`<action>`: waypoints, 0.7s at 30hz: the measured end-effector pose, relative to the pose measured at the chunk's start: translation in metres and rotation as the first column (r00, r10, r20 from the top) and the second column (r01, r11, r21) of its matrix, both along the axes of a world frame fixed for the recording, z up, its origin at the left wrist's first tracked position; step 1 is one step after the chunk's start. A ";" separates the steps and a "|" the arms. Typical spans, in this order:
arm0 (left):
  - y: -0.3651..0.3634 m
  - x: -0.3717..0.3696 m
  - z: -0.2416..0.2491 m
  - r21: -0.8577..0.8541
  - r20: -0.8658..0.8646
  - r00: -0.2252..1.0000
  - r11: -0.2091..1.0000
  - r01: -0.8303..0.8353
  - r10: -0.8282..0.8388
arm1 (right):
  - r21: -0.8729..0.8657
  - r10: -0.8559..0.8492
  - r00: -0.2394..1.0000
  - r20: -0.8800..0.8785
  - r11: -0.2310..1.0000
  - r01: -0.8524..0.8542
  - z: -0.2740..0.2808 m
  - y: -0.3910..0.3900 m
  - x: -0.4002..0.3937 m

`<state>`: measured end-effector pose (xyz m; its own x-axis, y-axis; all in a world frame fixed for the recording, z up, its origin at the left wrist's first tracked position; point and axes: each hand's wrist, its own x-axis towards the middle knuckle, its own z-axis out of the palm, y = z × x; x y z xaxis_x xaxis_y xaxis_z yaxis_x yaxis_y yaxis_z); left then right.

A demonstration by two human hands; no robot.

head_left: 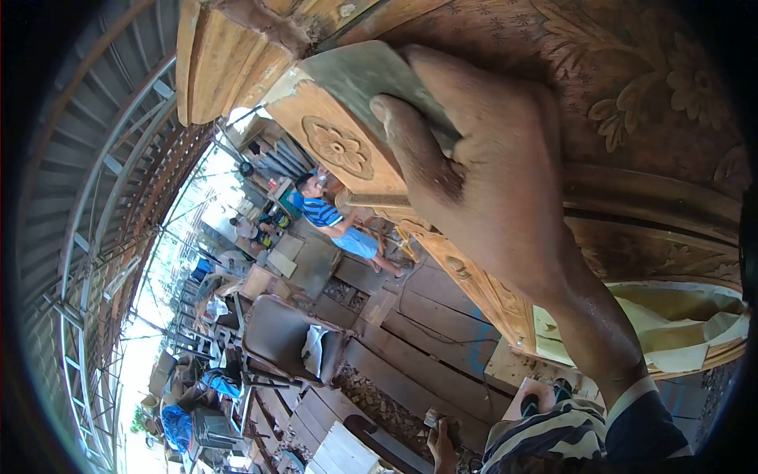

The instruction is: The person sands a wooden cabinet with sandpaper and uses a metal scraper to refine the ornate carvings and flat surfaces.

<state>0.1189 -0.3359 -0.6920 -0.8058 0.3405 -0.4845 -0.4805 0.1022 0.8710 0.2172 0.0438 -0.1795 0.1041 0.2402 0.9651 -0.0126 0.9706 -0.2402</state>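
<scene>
My right hand (489,150) reaches up, its thumb pressed on the face of a flat grey-green scraper blade (371,75). The far edge of the blade lies against a corner of the carved wooden furniture piece (312,118), beside a pale, filler-like patch. A carved flower panel sits just below the blade. Low in the view, my left hand (444,450) is closed around a small brownish-grey lump (432,416) whose kind I cannot make out. Most of that hand is cut off by the frame edge.
A brown chair (288,336) stands on the plank floor (430,316), with rubble in the gaps. Behind, a person in a blue striped shirt (322,212) works at wood; another person (249,231) sits farther back. Pale paper (663,316) covers a curved opening. Clutter lines the left.
</scene>
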 end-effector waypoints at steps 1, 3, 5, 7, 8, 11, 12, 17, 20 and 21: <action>0.006 0.002 0.010 0.000 -0.001 1.000 1.000 0.003 -0.003 | -0.011 0.028 1.000 -0.013 1.000 -0.029 -0.001 0.001 0.000; 0.017 0.006 0.028 -0.033 -0.012 1.000 0.999 -0.016 0.015 | -0.026 0.010 1.000 -0.024 1.000 -0.011 0.001 0.001 0.000; 0.016 0.002 0.023 -0.039 -0.025 1.000 0.999 0.012 -0.013 | -0.035 -0.037 0.999 -0.024 0.999 0.036 0.004 0.001 -0.002; 0.017 0.003 0.030 -0.044 -0.036 0.999 0.998 0.039 -0.040 | 0.067 -0.109 0.993 0.055 0.992 0.105 0.010 -0.002 -0.003; 0.020 0.004 0.032 -0.041 -0.026 0.999 0.999 0.023 -0.025 | 0.070 -0.109 0.993 0.053 0.992 0.105 0.008 -0.001 -0.003; 0.021 0.006 0.031 -0.054 -0.013 1.000 0.998 0.016 -0.017 | -0.015 0.021 0.997 -0.068 1.000 -0.022 0.001 0.002 -0.008; 0.019 0.007 0.026 -0.074 -0.015 0.999 0.997 0.028 -0.029 | 0.023 0.016 0.996 -0.084 1.000 -0.014 0.002 0.004 -0.012; 0.018 0.007 0.024 -0.039 -0.009 0.998 0.998 0.057 -0.057 | 0.075 0.214 0.974 0.067 0.973 -0.219 -0.030 -0.015 -0.011; 0.021 0.006 0.029 -0.083 0.004 0.996 0.993 0.084 -0.084 | -0.064 0.427 0.904 -0.021 0.902 -0.428 -0.046 -0.025 -0.020; 0.021 0.005 0.032 -0.102 0.001 0.995 0.990 0.098 -0.098 | -0.099 0.466 0.882 -0.068 0.877 -0.471 -0.050 -0.024 -0.022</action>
